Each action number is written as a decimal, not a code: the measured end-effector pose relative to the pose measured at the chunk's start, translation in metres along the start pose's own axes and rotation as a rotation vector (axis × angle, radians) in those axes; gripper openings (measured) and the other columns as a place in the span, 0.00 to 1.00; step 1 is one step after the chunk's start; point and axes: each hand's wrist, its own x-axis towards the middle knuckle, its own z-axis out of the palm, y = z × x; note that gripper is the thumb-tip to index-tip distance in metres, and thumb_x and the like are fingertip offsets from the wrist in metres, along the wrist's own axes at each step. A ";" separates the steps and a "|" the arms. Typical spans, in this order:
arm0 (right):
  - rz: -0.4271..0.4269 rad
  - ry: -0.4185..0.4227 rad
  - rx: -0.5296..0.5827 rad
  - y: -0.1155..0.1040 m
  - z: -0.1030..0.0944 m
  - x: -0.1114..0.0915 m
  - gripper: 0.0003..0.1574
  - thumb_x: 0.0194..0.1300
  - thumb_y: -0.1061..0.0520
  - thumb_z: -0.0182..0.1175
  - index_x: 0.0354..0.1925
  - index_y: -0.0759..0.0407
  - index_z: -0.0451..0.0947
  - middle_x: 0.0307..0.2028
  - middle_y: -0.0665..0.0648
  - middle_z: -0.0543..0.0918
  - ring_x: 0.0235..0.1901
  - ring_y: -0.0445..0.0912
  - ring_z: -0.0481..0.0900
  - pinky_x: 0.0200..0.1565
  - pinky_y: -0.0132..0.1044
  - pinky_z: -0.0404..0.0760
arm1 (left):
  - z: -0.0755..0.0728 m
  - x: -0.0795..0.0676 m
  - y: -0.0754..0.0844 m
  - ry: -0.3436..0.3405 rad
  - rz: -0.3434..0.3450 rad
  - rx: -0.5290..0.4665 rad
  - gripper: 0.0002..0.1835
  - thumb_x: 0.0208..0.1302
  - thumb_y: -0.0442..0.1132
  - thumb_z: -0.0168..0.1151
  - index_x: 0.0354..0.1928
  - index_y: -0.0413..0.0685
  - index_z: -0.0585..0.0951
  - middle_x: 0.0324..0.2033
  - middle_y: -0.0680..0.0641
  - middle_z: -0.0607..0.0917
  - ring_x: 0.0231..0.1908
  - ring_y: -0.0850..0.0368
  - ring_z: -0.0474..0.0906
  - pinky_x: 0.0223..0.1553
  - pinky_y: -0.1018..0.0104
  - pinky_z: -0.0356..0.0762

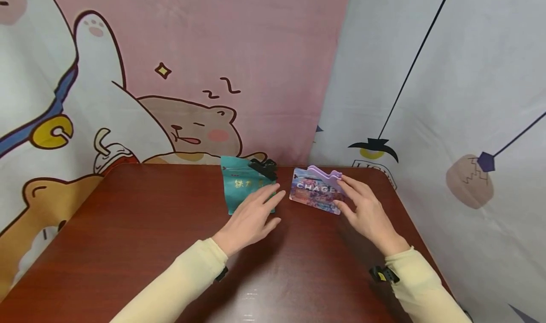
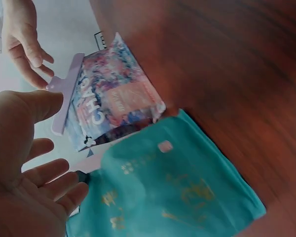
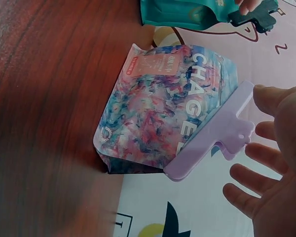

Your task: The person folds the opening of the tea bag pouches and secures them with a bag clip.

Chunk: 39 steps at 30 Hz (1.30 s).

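Note:
A teal pouch (image 1: 239,192) with gold lettering stands near the table's far edge, a black clip (image 1: 265,168) across its top right corner. My left hand (image 1: 249,218) hovers in front of it, fingers loosely spread and holding nothing. To the right is a pink-and-blue patterned pouch (image 3: 143,106) with "CHAGE" lettering partly visible. A lavender clip (image 3: 207,138) sits slantwise over that pouch's top corner. Right beside this clip is my right hand (image 3: 281,163), its fingers apart and the thumb tip close to one end; whether the thumb touches it I cannot tell.
Both pouches stand on a dark red-brown wooden table (image 1: 128,247). Directly behind the table's far edge hangs a cloth backdrop (image 1: 273,76) with cartoon animals, and it continues down the right side. A gap separates the two pouches.

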 end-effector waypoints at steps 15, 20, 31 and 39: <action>-0.031 -0.039 -0.027 0.004 -0.002 -0.010 0.45 0.57 0.58 0.77 0.70 0.65 0.73 0.70 0.66 0.72 0.67 0.64 0.69 0.58 0.66 0.76 | -0.010 -0.053 -0.032 0.053 0.013 0.123 0.34 0.67 0.48 0.71 0.72 0.44 0.74 0.72 0.38 0.72 0.71 0.40 0.69 0.66 0.45 0.72; -0.054 -0.039 -0.050 0.009 0.000 -0.012 0.48 0.55 0.58 0.78 0.71 0.65 0.72 0.71 0.66 0.71 0.68 0.64 0.68 0.61 0.67 0.72 | -0.012 -0.066 -0.044 0.080 0.000 0.148 0.35 0.65 0.47 0.73 0.71 0.43 0.75 0.71 0.38 0.73 0.70 0.39 0.70 0.65 0.45 0.72; -0.022 -0.078 -0.092 0.016 -0.003 -0.021 0.49 0.57 0.55 0.77 0.73 0.63 0.69 0.72 0.67 0.69 0.71 0.65 0.64 0.68 0.63 0.66 | -0.023 -0.092 -0.067 0.080 -0.094 0.164 0.36 0.66 0.49 0.71 0.72 0.41 0.74 0.71 0.37 0.72 0.71 0.39 0.68 0.65 0.42 0.71; 0.000 -0.095 -0.129 0.025 -0.007 -0.027 0.51 0.60 0.52 0.75 0.75 0.63 0.66 0.73 0.68 0.67 0.71 0.66 0.63 0.73 0.58 0.60 | -0.031 -0.101 -0.090 0.115 -0.206 0.162 0.39 0.66 0.53 0.68 0.73 0.38 0.71 0.75 0.36 0.66 0.74 0.36 0.63 0.69 0.39 0.65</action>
